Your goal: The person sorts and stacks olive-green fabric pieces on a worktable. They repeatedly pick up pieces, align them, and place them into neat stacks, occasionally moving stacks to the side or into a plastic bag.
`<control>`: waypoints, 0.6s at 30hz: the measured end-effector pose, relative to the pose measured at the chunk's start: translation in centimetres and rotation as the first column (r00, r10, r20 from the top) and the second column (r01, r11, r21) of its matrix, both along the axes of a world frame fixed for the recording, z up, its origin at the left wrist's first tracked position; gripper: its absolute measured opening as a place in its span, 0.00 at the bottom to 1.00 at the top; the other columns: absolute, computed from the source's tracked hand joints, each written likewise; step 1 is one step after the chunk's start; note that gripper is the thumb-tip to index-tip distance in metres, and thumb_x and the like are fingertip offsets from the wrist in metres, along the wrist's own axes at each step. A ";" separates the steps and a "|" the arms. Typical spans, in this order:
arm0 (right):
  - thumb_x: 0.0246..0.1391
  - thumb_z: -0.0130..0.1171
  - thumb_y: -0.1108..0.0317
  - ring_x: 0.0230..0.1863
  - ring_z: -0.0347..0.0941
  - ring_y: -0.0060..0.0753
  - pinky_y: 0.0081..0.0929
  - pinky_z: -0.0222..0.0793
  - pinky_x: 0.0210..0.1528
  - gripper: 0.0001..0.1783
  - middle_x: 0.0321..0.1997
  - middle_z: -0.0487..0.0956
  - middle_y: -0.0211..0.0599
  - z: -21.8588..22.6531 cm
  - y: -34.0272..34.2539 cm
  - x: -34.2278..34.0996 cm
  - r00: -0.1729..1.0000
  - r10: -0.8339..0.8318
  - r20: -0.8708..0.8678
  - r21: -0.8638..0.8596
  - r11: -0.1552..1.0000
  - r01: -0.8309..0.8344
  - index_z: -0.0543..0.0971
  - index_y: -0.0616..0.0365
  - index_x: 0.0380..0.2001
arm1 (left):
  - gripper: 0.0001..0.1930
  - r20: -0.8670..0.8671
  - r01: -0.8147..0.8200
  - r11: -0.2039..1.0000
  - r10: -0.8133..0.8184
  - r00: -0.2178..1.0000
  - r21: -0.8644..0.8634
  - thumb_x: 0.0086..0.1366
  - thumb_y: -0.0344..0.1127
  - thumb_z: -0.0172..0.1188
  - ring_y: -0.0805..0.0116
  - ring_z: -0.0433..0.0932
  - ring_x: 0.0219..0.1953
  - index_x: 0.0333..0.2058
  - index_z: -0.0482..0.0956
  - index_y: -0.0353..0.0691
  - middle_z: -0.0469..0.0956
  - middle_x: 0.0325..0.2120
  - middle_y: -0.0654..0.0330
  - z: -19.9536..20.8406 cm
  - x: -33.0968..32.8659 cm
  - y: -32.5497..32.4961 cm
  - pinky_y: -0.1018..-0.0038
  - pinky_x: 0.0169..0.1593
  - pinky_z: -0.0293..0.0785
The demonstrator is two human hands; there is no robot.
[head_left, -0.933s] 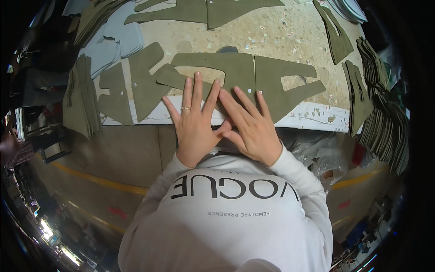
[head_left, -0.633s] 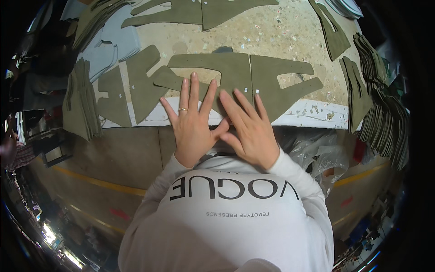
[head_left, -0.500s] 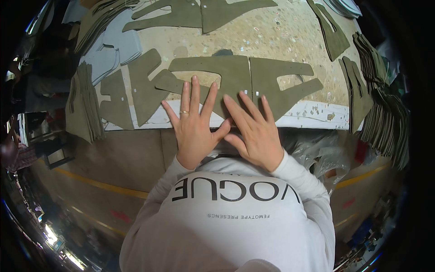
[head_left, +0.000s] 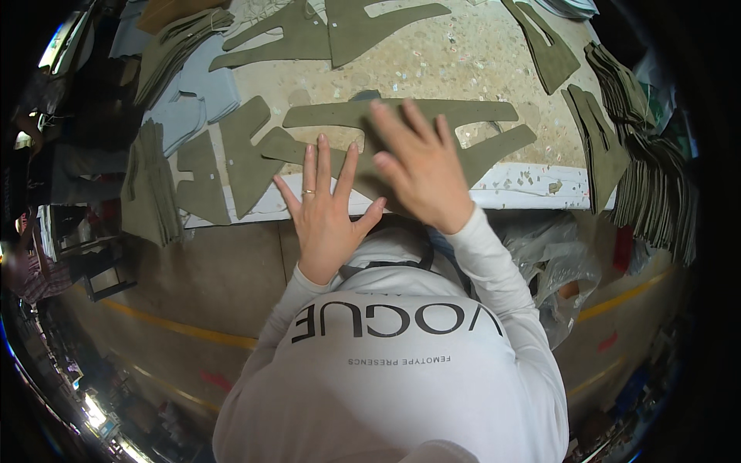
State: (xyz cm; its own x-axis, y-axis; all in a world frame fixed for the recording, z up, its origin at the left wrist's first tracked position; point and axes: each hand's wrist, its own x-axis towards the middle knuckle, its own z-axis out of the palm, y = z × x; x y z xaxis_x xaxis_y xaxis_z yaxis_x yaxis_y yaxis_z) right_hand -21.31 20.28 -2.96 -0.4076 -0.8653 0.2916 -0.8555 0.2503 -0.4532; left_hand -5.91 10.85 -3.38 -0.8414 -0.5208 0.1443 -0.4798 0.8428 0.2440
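Two olive-green cut pieces, seemingly leather or fabric, lie in front of me with their straight edges together. My left hand (head_left: 328, 220) rests with fingers spread, fingertips on the lower arm of the left piece (head_left: 332, 116), its palm by the table's near edge. Over the middle is my right hand (head_left: 428, 174), slightly blurred, fingers stretched and nothing held. It covers most of the join and part of the right piece (head_left: 498, 150). Whether its palm presses on the pieces or hovers cannot be told.
More olive pieces (head_left: 243, 162) lie at the left on the speckled worktable (head_left: 440, 69), beside an olive stack (head_left: 150, 185) and light blue pieces (head_left: 189, 92). Another pair (head_left: 363, 35) lies farther back. Olive stacks (head_left: 656, 185) hang over the right edge, and a clear plastic bag (head_left: 556, 262) is below.
My right hand has moved forward and slightly left, from the near end of the join onto its middle. My left hand stays spread in place. The view has shifted slightly.
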 end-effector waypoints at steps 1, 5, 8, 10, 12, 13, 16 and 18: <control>0.65 0.44 0.51 0.71 0.53 0.54 0.61 0.44 0.69 0.32 0.68 0.65 0.41 0.1 0.5 -0.8 0.995 -0.064 0.074 -0.064 0.996 0.068 0.60 0.52 0.68 | 0.41 0.003 0.015 1.000 -0.015 1.000 -0.005 0.58 0.58 0.59 0.52 0.47 0.72 0.68 0.59 0.55 0.49 0.70 0.51 0.1 0.0 0.0 0.31 0.64 0.31; 0.69 0.36 0.54 0.68 0.55 0.66 0.45 0.50 0.69 0.27 0.61 0.73 0.48 1.6 4.3 -5.2 0.972 -0.135 0.193 -0.196 0.965 0.173 0.68 0.59 0.63 | 0.38 -0.166 0.029 0.988 -0.004 0.986 0.149 0.58 0.51 0.63 0.48 0.51 0.70 0.66 0.62 0.51 0.54 0.68 0.48 0.8 1.1 -1.4 0.33 0.65 0.39; 0.65 0.48 0.61 0.66 0.60 0.61 0.43 0.54 0.68 0.21 0.58 0.75 0.48 1.3 6.6 -6.7 0.961 -0.213 0.176 -0.136 0.962 0.238 0.75 0.59 0.55 | 0.35 -0.296 -0.106 0.980 0.153 0.943 0.169 0.57 0.46 0.66 0.46 0.59 0.65 0.62 0.67 0.45 0.61 0.64 0.46 1.5 3.4 -4.7 0.45 0.64 0.53; 0.61 0.54 0.64 0.66 0.61 0.59 0.42 0.55 0.67 0.19 0.57 0.76 0.48 0.9 7.5 -6.5 0.953 -0.245 0.178 -0.130 0.954 0.270 0.77 0.59 0.53 | 0.33 -0.260 -0.298 0.954 0.298 0.918 0.041 0.56 0.45 0.68 0.48 0.67 0.58 0.59 0.71 0.40 0.68 0.58 0.47 1.8 5.0 -7.1 0.55 0.60 0.64; 0.54 0.62 0.64 0.67 0.61 0.57 0.43 0.55 0.67 0.24 0.59 0.75 0.45 0.8 8.2 -5.7 0.944 -0.262 0.200 -0.138 0.946 0.292 0.77 0.58 0.54 | 0.33 -0.187 -0.440 0.898 0.429 0.883 -0.014 0.54 0.46 0.70 0.52 0.74 0.50 0.55 0.73 0.37 0.72 0.52 0.49 1.6 6.0 -8.3 0.60 0.53 0.71; 0.51 0.64 0.62 0.68 0.59 0.55 0.46 0.52 0.68 0.27 0.62 0.72 0.44 1.0 8.5 -5.2 0.976 -0.164 0.140 -0.091 0.980 0.177 0.76 0.55 0.55 | 0.32 -0.169 -0.473 0.880 0.473 0.865 0.041 0.53 0.47 0.71 0.54 0.76 0.47 0.54 0.75 0.36 0.74 0.49 0.50 1.7 6.3 -8.6 0.61 0.51 0.73; 0.43 0.70 0.53 0.73 0.52 0.50 0.57 0.41 0.71 0.37 0.70 0.63 0.40 1.3 9.3 -3.4 0.993 0.014 0.119 0.145 0.989 -0.031 0.74 0.47 0.59 | 0.32 -0.149 -0.523 0.844 0.537 0.831 0.120 0.50 0.48 0.74 0.61 0.78 0.39 0.50 0.77 0.34 0.76 0.43 0.54 1.7 6.4 -9.1 0.65 0.43 0.75; 0.37 0.71 0.46 0.73 0.51 0.51 0.63 0.38 0.70 0.42 0.71 0.61 0.39 1.1 9.1 -2.8 0.991 0.013 0.131 0.125 0.992 -0.029 0.74 0.43 0.59 | 0.33 -0.165 -0.541 0.828 0.560 0.812 0.150 0.48 0.48 0.75 0.65 0.78 0.34 0.48 0.79 0.33 0.77 0.38 0.57 1.9 6.3 -9.2 0.68 0.38 0.75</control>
